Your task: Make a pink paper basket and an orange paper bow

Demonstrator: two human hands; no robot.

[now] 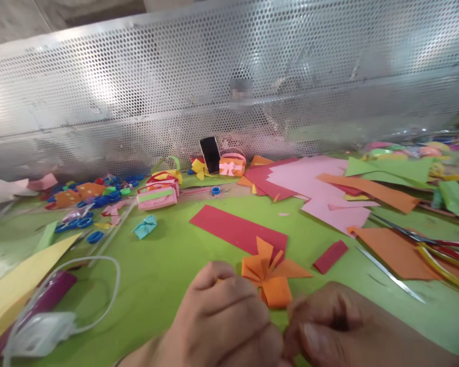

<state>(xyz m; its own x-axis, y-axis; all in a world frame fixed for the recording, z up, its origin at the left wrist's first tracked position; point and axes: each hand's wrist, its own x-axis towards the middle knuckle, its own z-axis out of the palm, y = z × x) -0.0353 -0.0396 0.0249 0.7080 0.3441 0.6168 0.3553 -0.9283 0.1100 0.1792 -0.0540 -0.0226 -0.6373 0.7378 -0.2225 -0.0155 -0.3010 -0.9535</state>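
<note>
My left hand [220, 316] and my right hand [329, 321] meet at the bottom middle, both with fingers curled tight and pressed together. An orange foam bow [270, 272] sits just beyond the knuckles on the green mat [168, 260], touching or nearly touching both hands. Whether either hand grips the bow's near edge is hidden by the fingers. A red foam strip [237, 230] lies behind the bow, and a small red piece [331, 256] lies to its right.
Pink, red, orange and green foam sheets [321, 191] pile at the right, with scissors [409, 234] and coloured strips. Small foam baskets [156, 196], a phone [210, 154] and blue rings [80, 221] stand toward the perforated metal wall [229, 92]. A glue gun with cable [42, 311] lies at bottom left.
</note>
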